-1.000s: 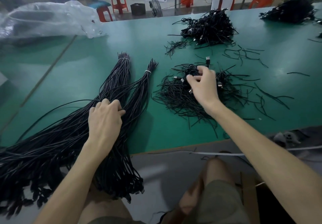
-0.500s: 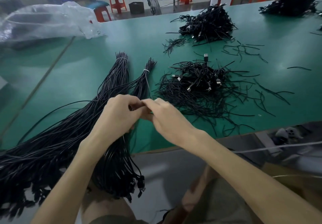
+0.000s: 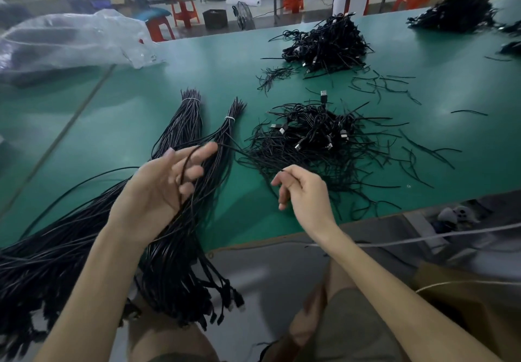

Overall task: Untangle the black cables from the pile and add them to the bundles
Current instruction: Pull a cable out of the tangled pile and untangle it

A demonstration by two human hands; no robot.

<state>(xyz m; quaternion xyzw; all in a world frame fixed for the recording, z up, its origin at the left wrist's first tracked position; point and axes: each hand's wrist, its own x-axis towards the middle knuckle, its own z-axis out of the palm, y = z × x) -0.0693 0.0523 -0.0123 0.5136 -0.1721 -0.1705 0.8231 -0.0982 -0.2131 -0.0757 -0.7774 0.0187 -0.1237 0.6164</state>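
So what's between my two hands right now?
One black cable spans from the left hand to the right hand, which pinches it, over bare green table; head view.

One head-worn camera looks forward and down (wide-angle, close) at the table (image 3: 197, 79).

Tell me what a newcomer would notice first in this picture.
The two hands at the centre stand out: the right hand pinches a single black cable that runs across the spread fingers of the left hand. Just beyond the right hand, a tangled pile of cables with USB plugs sprawls over the green table. Under the left hand, two tied bundles fan towards the near edge.
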